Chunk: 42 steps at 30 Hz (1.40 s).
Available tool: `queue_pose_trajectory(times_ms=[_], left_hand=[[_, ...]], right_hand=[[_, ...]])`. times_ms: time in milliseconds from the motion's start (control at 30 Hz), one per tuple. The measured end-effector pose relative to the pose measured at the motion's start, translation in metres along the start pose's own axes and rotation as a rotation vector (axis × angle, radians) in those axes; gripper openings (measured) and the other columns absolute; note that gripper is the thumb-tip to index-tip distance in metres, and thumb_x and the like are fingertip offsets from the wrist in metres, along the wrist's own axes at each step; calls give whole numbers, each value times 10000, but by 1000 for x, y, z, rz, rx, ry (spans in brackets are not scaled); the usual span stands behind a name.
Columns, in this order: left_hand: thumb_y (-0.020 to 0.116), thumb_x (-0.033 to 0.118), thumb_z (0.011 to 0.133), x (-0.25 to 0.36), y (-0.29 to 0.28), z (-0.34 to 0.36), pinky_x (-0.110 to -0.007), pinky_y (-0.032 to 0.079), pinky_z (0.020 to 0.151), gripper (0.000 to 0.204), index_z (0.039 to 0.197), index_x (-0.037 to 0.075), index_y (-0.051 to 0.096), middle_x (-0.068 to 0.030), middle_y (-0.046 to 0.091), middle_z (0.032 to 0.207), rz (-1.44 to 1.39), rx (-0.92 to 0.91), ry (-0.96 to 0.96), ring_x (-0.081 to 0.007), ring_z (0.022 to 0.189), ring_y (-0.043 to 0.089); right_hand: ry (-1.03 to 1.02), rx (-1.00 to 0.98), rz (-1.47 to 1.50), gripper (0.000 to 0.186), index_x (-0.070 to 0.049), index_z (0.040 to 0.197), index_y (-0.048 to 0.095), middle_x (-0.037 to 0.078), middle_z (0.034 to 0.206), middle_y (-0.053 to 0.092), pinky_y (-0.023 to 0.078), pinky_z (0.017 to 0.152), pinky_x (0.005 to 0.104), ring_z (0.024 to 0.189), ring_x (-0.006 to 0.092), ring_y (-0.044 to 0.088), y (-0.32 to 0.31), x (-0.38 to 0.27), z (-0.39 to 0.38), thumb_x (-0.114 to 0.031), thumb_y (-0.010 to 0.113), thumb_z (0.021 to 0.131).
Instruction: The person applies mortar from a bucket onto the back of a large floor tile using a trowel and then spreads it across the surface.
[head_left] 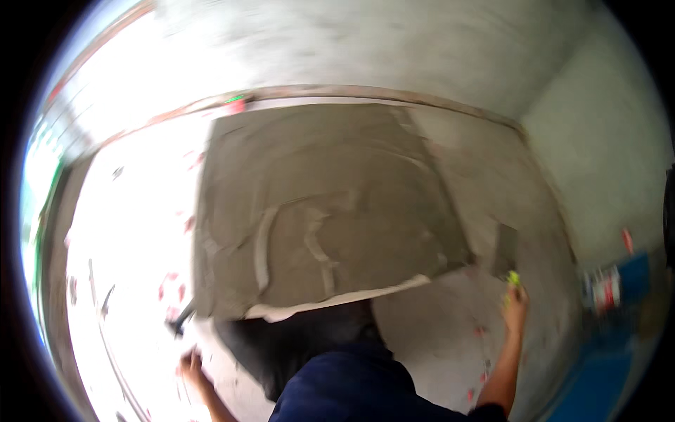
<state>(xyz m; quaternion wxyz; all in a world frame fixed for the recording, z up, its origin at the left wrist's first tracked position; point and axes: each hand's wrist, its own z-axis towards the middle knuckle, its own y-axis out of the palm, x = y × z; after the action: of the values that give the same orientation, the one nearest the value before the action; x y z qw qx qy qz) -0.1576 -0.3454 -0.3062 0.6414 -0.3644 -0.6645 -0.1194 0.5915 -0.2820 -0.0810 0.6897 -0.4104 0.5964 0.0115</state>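
In front of my knees lies a large slab point(330, 204) coated with grey mortar, with ridges and smears across it and a pale bare edge on my side. My right hand point(517, 309) grips a trowel point(504, 250) by its yellow-green handle, out to the right of the slab; the flat blade points away from me. My left hand point(191, 366) hangs low on the left, beside my knee, and blur hides its fingers. Just beyond it, by the slab's near left corner, sits a dark tool point(181, 320) whose kind is too blurred to tell.
Walls stand at the back point(394, 49) and right point(605, 162). A white and red container point(605, 288) and blue sheets point(598, 373) lie far right. Small red pieces point(172, 288) dot the glaring left floor. A red and green object point(238, 104) stands behind the slab.
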Motion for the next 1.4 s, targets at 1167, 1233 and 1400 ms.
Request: queue_pose_trajectory(times_ms=[1167,1233,1400], left_hand=[[564,155,714,-106,-310,-514,-385,469,845,387,1037,-58,566,-246,575,1087,533,1425,-1179,-369,1026,559],[564,134,715,-71,-337,-528,-385,470,855,370,1037,-48,577,-230,572,1107,754,1243,-1311,-371,1040,552],[597,145,806,-1,-354,-510,-411,501,792,261,1039,29,613,-165,597,1094,870,894,-1773,-317,1006,585]], right_hand=[[-544,-2427,-603,279,-47,1149,544,74,930,616,458,666,241,757,124,574,321,-129,-324,-208,506,924],[-519,-2413,-664,282,-38,1149,540,78,932,613,458,666,242,758,123,570,330,-128,-320,-209,495,929],[-670,-2294,-811,273,-26,1142,547,80,924,615,452,663,240,745,123,566,333,-154,-339,-191,490,931]])
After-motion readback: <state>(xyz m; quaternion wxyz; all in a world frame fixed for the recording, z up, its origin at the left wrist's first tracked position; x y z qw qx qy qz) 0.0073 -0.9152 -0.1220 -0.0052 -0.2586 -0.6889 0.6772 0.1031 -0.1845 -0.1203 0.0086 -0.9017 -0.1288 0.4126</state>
